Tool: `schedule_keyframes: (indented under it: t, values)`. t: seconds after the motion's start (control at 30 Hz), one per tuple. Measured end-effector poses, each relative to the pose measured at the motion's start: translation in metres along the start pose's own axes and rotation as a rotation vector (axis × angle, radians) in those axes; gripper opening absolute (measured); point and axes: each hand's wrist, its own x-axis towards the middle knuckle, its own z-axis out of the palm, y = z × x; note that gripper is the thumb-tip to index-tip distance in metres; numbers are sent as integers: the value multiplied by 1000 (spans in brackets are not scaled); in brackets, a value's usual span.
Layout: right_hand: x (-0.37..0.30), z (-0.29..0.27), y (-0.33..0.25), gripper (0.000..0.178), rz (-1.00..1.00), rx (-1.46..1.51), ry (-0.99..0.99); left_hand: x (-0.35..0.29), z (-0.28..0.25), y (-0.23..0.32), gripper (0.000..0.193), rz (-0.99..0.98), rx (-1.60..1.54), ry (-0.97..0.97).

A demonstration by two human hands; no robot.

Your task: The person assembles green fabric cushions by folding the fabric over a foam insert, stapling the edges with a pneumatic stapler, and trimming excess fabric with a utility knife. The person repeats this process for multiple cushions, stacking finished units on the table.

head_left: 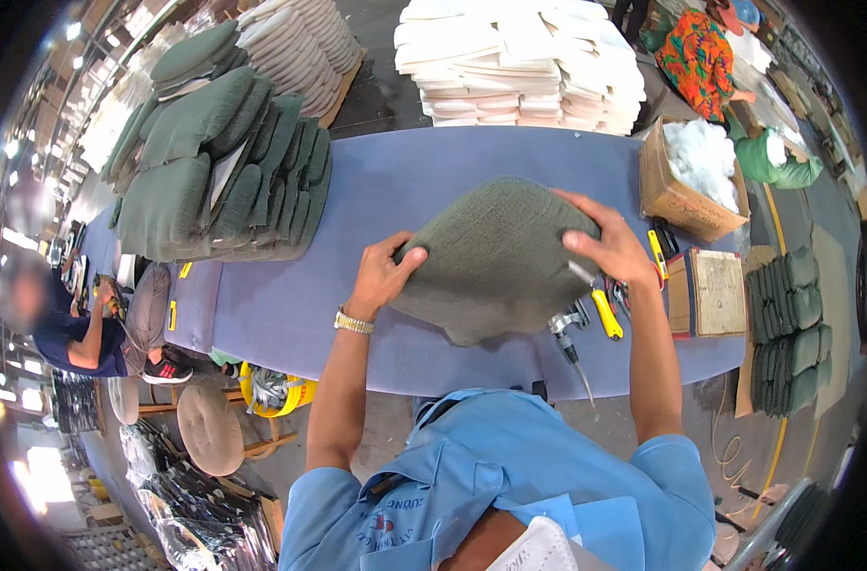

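Note:
A dark green-grey fabric cushion (495,262) is held up over the blue-covered table (357,190). My left hand (388,273) grips its left edge, thumb on the face toward me and fingers partly behind. On the opposite edge my right hand (612,240) holds it the same way, thumb in front. The cushion's far side is hidden. Beside my right wrist lie a yellow-handled screwdriver (607,314) and a grey air tool (569,328) with a hose. A yellow cutter (657,252) is a little farther right.
Stacked green cushions (215,171) stand at the table's left. A carton of white stuffing (695,181) and a flat box (708,293) sit at the right. White foam pads (519,67) are piled beyond. A yellow bucket (279,390) is below the left edge; a co-worker (81,324) is far left.

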Motion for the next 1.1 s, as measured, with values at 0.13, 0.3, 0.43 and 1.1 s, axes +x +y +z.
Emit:
schedule_keyframes:
  t: [0.13,0.3,0.43,1.1]
  values:
    - [26,11,22,56,35,3,93,-21,5,8,65,5,121,8]
    - [65,29,-9,53,-102,-154,-110,-21,-1,69,55,232,-84,130]
    - [87,55,-39,51,-282,-246,-191,-13,-24,114,46,280,99,255]
    - [81,227,-2,38,-269,360,-163,-44,-140,52,43,205,516,521]
